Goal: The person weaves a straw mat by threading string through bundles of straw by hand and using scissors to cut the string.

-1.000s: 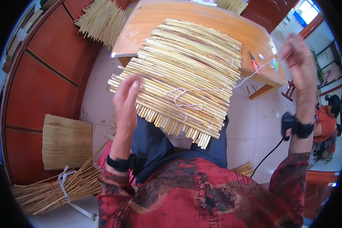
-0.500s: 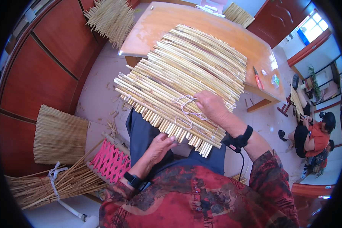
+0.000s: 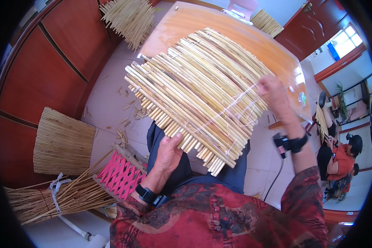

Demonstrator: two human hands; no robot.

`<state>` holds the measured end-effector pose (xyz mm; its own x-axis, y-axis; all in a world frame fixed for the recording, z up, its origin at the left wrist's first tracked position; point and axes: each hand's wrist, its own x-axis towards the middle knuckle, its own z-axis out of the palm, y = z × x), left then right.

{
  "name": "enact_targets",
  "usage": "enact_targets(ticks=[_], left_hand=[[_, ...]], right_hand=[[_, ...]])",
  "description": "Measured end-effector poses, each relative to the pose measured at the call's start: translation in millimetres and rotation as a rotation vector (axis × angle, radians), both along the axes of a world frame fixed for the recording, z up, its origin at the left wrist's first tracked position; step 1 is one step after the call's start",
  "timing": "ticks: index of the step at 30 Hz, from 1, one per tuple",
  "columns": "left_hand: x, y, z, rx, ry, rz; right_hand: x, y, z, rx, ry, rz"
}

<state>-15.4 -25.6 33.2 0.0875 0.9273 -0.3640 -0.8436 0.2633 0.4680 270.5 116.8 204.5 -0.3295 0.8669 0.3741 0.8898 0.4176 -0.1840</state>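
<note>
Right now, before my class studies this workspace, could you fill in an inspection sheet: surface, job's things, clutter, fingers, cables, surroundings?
Surface: wooden table, partly covered by the stalk mat.
Job's things: stalk mat, reaching off the table's near edge; pale string stretched across it.
Clutter: cut stalk pieces scattered on the floor.
Fingers: right fingers pinch the string, slightly blurred; left fingers meet the mat's near edge, grip partly hidden.
Cables: black cable hangs below the right wrist.
Surroundings: red cabinets and tied stalk bundle at left; seated person at right.
</note>
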Motion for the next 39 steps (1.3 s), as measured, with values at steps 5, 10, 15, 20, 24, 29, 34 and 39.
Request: enact_targets(ticks=[5,10,15,20,24,29,34,39], left_hand=[[0,-5,-3,-0.023,-0.007,0.071],[7,-6,6,0.066,0.002,0.064],[0,-19,-5,0.017,0.103,-0.133],[-4,-28,-11,-0.093,0.121,-0.261],[5,-38,-12,-0.12,-0.013,-0.455],[22,-30,-36,-0.096,-0.023,-0.638],[36,-26,-25,-0.086,-0.068,-0.46],[37,-31,-21,-0.076,-0.008,-0.282]], right_hand=[[77,32,104,0.296,-0.246,-0.202],[135,67,157,0.354,-0.317,-0.345],[99,103,156,0.128,-0.155,-0.228],[10,92,117,-0.116,0.053,-0.04],[-68,66,89,-0.065,-0.077,0.303],[-118,4,30,-0.258,-0.082,0.487],[-93,4,19,-0.374,0.002,0.361],[-55,11,54,-0.447,0.649,-0.036]])
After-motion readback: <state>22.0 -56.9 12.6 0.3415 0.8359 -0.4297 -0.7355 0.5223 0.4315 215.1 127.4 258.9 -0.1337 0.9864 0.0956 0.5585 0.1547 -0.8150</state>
